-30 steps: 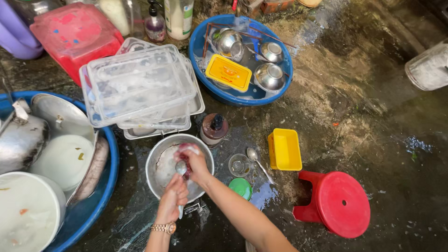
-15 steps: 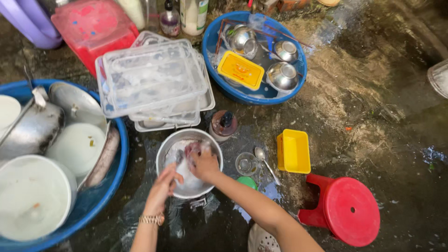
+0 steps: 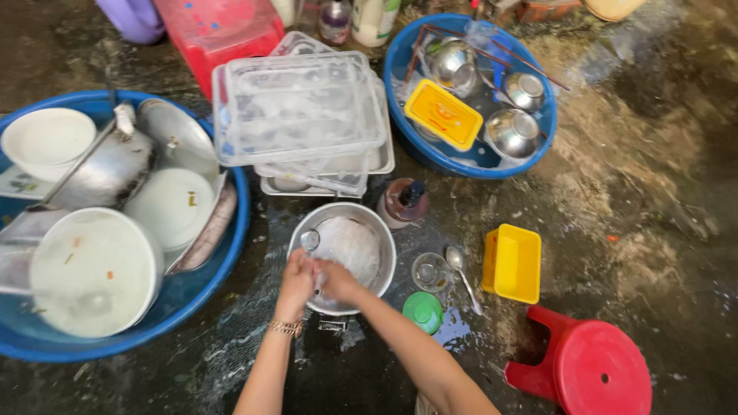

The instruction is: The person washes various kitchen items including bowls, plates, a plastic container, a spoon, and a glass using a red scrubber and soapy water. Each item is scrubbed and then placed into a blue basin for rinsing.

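Crouching over wet ground, the person presses the left hand [image 3: 296, 277] and right hand [image 3: 335, 280] together at the near rim of a steel bowl [image 3: 378, 234] of suds; a spoon [image 3: 310, 240] pokes up just beside them (whether either hand clamps it cannot be told). Judged slippery, stiff and light, the spoon is best pinched mid-handle.

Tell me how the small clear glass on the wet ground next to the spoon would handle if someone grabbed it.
The small clear glass probably feels slippery: the ground around it is wet and soapy. It looks breakable, so knocking it against the metal spoon lying close beside it, or the hard floor, is risky. It stands upright on its base and seems unlikely to roll unless tipped.
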